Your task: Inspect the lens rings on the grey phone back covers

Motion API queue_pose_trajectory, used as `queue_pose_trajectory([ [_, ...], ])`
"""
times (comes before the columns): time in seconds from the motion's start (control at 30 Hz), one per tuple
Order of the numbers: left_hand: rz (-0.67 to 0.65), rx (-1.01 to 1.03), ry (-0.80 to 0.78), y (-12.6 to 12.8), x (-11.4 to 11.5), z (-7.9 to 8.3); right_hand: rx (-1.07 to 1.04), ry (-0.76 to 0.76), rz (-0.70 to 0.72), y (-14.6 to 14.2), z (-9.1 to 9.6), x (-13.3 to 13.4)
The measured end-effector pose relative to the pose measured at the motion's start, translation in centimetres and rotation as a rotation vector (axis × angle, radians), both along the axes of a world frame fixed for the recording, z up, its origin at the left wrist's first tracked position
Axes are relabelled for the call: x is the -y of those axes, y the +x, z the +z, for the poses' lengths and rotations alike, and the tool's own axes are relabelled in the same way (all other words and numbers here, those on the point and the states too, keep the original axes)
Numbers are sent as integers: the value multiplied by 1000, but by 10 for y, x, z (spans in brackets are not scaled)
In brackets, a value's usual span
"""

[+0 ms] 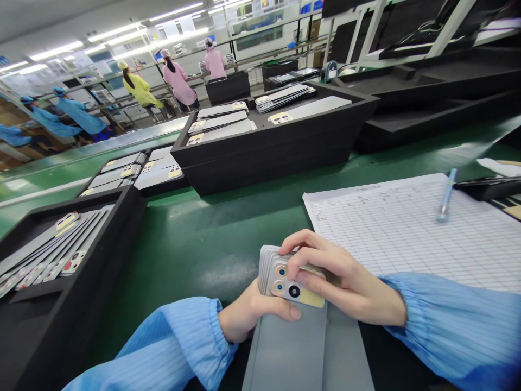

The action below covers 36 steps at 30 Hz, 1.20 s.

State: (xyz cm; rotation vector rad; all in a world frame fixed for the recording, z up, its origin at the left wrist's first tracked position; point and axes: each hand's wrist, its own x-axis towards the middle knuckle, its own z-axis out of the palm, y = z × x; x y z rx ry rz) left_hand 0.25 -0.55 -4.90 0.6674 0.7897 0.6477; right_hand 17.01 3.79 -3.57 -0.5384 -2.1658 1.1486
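A stack of grey phone back covers lies fanned in front of me, with the camera end tilted up. My left hand is closed round the left edge of the stack, its thumb lying across the top cover below the camera plate. That plate is pale yellow with ringed lens openings. My right hand bends over the camera end, thumb and fingers drawn together at the lens openings and upper edge. Its fingers hide part of the plate. Whether a small piece sits between these fingertips cannot be seen.
Black trays of covers stand at the left and ahead on the green table. A ruled paper form with a blue pen lies at right. Several people in coloured smocks work farther back, including one in yellow.
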Motion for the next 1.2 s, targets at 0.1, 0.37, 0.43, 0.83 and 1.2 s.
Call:
queue_pose_trajectory([
  [0.1,2,0,-18,0,0,0,2,-1,2,0,-1,0],
  [0.37,-4,8,-63,-2,1,-3,40,33,-9,0,-4,2],
  [0.43,-2,-6,-52,-2,1,-2,68,44,-13,-2,-4,3],
  [0.83,-10,9,-70,-3,0,-1,61,28,-17,1,-3,5],
  [1.2,22,5,-26,0,0,1,107,341,13,0,-4,3],
])
